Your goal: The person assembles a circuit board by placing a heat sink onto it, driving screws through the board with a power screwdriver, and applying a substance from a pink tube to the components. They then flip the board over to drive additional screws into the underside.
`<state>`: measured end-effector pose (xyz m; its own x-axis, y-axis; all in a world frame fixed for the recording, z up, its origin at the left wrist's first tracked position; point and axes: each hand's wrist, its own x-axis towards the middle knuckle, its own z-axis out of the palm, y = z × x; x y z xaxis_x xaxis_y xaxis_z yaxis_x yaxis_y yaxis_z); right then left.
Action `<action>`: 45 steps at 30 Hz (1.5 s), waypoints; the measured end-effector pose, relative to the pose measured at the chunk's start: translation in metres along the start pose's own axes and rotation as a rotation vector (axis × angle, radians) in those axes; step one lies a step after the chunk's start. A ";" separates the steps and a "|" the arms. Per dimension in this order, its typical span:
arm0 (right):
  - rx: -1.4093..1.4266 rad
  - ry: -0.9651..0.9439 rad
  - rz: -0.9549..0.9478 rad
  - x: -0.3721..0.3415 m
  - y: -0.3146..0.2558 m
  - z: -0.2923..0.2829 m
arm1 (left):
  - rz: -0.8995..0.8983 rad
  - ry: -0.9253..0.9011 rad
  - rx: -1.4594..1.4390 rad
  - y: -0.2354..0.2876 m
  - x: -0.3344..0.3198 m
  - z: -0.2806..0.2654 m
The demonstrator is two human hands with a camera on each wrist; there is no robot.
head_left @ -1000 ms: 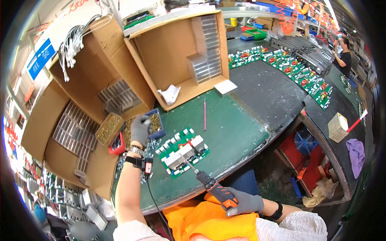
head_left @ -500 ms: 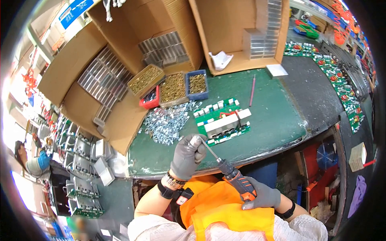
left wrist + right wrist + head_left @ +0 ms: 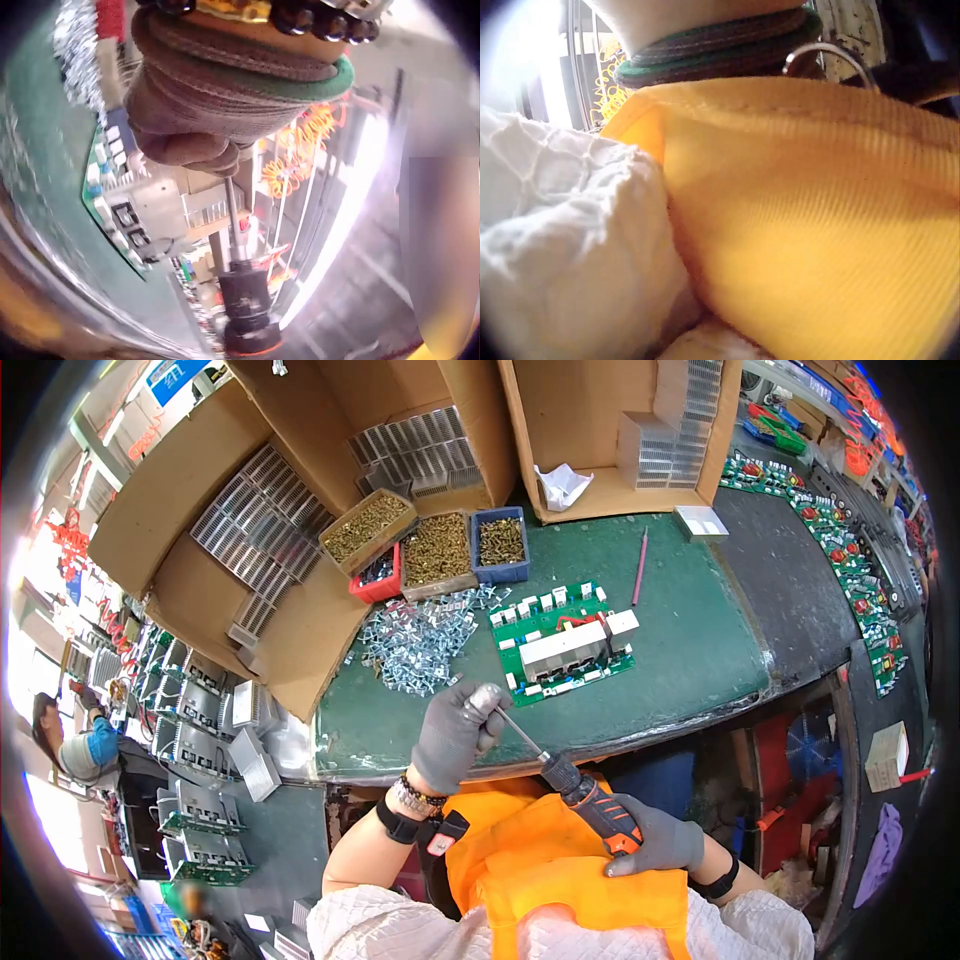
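My gloved right hand [image 3: 660, 838] grips an orange and black power screwdriver [image 3: 600, 810] in front of the orange apron. Its long bit [image 3: 522, 735] points up and left to my gloved left hand [image 3: 455, 735]. The left fingers [image 3: 202, 154] are curled at the end of the bit, hiding its tip; I cannot tell whether a screw is there. Just beyond the hands, a green circuit board [image 3: 510, 635] with a pale metal heat sink [image 3: 565, 650] lies on the green worktable [image 3: 690, 630]. The right wrist view shows mostly the apron [image 3: 817, 210] and a white sleeve [image 3: 570, 225].
Trays of brass-coloured screws [image 3: 437, 550] stand behind a heap of small metal clips [image 3: 415, 645]. Cardboard boxes [image 3: 580, 420] with metal blocks line the back. A pink pen-like stick [image 3: 640, 565] lies right of the board. More circuit boards [image 3: 850, 570] run along the right.
My left hand has come from the screw trays back to the screwdriver's tip and stays there. The screwdriver remains in the right hand. The head view has swung left.
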<state>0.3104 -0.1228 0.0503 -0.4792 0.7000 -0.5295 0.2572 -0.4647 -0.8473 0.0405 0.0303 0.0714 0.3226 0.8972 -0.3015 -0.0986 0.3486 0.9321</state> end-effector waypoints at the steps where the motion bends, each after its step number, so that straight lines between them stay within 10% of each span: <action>1: -0.015 0.004 -0.007 0.000 0.000 0.000 | -0.001 -0.002 -0.003 0.001 -0.001 0.004; 11: 0.073 -0.044 0.016 0.004 0.015 0.002 | -0.064 -0.111 0.109 -0.017 0.005 -0.012; 13: 0.121 0.008 -0.037 0.001 0.016 0.002 | 0.447 -0.214 0.271 -0.008 0.017 -0.015; 22: 0.289 0.174 -0.108 -0.014 0.041 -0.005 | 0.337 0.293 0.922 0.027 0.087 -0.087; 45: 0.319 0.176 -0.091 -0.012 0.038 -0.001 | 0.327 0.332 1.399 0.040 0.140 -0.139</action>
<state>0.3268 -0.1481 0.0238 -0.3295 0.8156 -0.4756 -0.0676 -0.5229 -0.8497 -0.0488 0.2072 0.0388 0.2205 0.9697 0.1049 0.9088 -0.2433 0.3389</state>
